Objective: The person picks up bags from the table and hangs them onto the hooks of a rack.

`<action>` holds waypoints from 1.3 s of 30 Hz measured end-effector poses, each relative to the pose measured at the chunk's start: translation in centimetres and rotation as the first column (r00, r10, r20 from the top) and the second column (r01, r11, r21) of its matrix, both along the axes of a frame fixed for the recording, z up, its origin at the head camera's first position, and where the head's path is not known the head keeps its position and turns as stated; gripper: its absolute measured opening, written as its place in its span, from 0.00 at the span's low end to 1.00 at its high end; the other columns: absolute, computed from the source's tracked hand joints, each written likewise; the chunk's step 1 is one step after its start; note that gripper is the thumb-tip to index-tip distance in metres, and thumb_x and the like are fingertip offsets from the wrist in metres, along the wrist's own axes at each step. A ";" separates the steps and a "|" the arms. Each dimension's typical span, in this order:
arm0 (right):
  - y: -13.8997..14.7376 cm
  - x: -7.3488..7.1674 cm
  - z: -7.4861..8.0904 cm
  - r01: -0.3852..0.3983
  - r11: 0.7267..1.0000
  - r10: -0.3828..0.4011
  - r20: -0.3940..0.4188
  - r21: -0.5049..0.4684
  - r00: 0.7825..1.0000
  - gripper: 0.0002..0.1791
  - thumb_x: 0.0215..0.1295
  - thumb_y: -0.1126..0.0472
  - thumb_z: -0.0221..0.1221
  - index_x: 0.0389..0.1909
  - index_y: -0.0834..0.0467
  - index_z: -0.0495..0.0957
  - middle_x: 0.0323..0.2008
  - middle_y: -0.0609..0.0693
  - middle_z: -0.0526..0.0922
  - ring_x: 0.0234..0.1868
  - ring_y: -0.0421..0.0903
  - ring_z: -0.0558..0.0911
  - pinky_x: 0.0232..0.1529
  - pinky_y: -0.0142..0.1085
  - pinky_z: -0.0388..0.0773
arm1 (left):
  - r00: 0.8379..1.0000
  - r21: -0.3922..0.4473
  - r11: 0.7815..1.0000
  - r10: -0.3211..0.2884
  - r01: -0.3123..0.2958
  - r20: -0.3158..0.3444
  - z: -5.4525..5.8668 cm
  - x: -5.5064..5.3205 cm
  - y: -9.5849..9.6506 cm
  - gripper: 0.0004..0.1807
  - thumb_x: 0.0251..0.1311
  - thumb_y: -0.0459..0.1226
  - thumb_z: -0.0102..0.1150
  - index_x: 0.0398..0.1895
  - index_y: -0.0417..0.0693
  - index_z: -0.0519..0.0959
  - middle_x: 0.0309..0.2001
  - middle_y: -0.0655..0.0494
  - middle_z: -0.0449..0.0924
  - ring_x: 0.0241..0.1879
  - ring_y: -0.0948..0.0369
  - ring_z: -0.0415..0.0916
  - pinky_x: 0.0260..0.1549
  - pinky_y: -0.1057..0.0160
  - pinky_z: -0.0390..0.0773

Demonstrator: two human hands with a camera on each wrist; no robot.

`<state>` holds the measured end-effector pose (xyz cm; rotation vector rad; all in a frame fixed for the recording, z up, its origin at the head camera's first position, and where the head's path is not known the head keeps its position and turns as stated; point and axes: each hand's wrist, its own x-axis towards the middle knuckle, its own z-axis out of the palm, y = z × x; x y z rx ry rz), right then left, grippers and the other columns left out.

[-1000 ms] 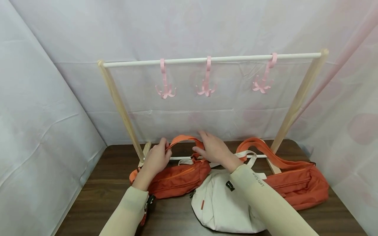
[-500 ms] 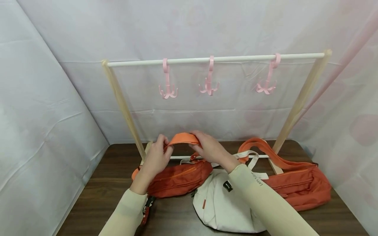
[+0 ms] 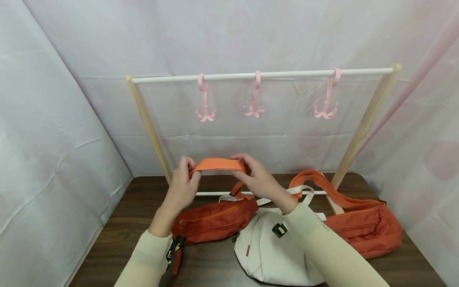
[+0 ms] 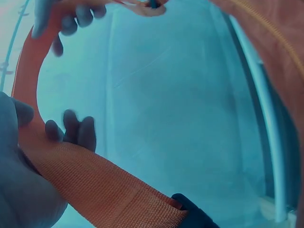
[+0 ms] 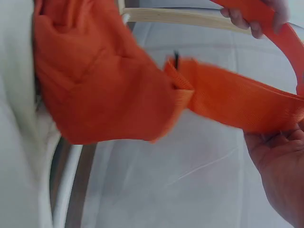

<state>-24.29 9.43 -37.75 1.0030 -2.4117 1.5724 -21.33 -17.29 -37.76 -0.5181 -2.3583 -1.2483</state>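
Observation:
In the head view my left hand (image 3: 179, 185) and right hand (image 3: 259, 177) hold up an orange strap (image 3: 219, 163) between them, one at each end of its arch. The strap belongs to a red-orange waist bag (image 3: 215, 221), which rests on the table below the hands. In the left wrist view the left hand (image 4: 23, 175) has its thumb and fingers around the webbing (image 4: 95, 185). The right hand (image 5: 280, 175) grips the strap (image 5: 232, 97) in the right wrist view, with the bag's body (image 5: 104, 90) close by.
A white backpack (image 3: 276, 255) lies at the table's middle, partly under the right sleeve. Another red-orange bag (image 3: 369, 227) lies to its right. Behind stands a rack with a white rail (image 3: 294, 74) and three pink hooks (image 3: 205, 113).
The strap has been raised and its arch drawn flatter and wider. The left hand has moved left and up. The right hand, earlier with spread fingers beside the strap, now grips it.

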 end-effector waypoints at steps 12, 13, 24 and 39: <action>1.0 0.4 3.7 -0.055 0.994 0.044 -0.115 -0.097 0.992 0.22 0.77 0.65 0.63 0.68 0.52 0.76 0.27 0.50 0.74 0.22 0.47 0.69 0.24 0.37 0.68 | 0.996 -0.067 0.997 -0.032 0.027 -0.079 2.8 0.5 -0.2 0.08 0.75 0.30 0.47 0.54 0.44 0.68 0.29 0.52 0.71 0.20 0.58 0.64 0.22 0.59 0.67; 1.1 0.5 3.9 -0.054 0.994 0.042 -0.123 -0.095 0.992 0.21 0.77 0.64 0.63 0.68 0.52 0.77 0.26 0.49 0.74 0.21 0.47 0.68 0.24 0.37 0.67 | 0.996 -0.081 0.996 -0.035 0.028 -0.086 3.0 0.6 -0.3 0.09 0.76 0.30 0.47 0.55 0.44 0.68 0.31 0.52 0.73 0.21 0.58 0.65 0.23 0.59 0.67; 0.5 0.1 6.1 -0.007 0.996 -0.016 -0.252 -0.089 0.968 0.14 0.76 0.60 0.66 0.59 0.48 0.85 0.26 0.45 0.78 0.19 0.46 0.68 0.24 0.37 0.68 | 0.970 -0.264 0.965 -0.057 -0.007 -0.235 5.2 0.4 -1.2 0.24 0.72 0.42 0.68 0.66 0.47 0.73 0.34 0.57 0.75 0.26 0.60 0.68 0.29 0.56 0.71; -0.6 -0.5 9.5 0.121 0.990 -0.139 -0.471 -0.069 0.871 0.06 0.75 0.59 0.67 0.47 0.52 0.90 0.28 0.41 0.79 0.24 0.42 0.70 0.27 0.37 0.68 | 0.886 -0.188 0.975 0.022 -0.122 -0.462 8.2 -1.0 -0.4 0.15 0.74 0.37 0.65 0.61 0.48 0.85 0.32 0.54 0.78 0.26 0.58 0.66 0.26 0.55 0.67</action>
